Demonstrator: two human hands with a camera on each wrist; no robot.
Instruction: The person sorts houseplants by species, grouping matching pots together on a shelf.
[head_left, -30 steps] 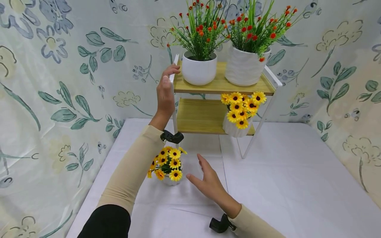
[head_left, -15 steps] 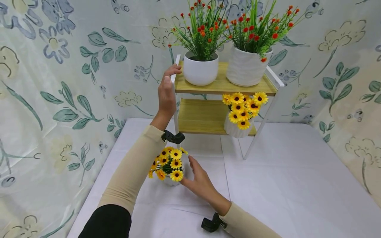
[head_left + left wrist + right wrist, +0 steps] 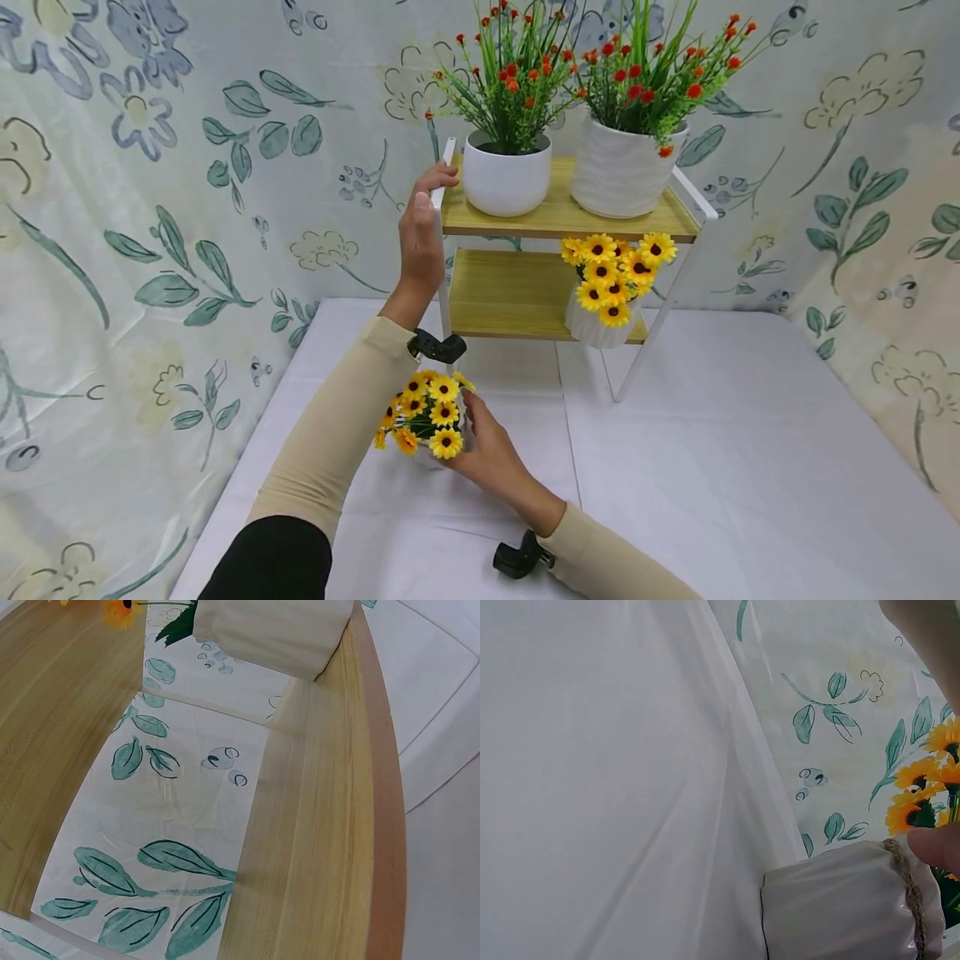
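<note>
My left hand holds the white side frame of a two-tier wooden shelf, its fingertips over the top edge. My right hand is at the right side of a small pot of yellow artificial sunflowers on the table, thumb in front and fingers behind. In the right wrist view the thumb lies at the rim of the white ceramic flowerpot, beside a twine band. The left wrist view shows the shelf boards and part of a white pot, but not the hand.
On the top tier stand two white pots, a rounded one and a larger ridged one, with red-flowered grass. A second sunflower pot sits at the right of the lower tier. A white cloth covers the table; floral fabric hangs behind.
My right hand has moved left, from apart from the sunflower pot to around its right side. The left hand stays on the shelf frame. The view has shifted slightly.
</note>
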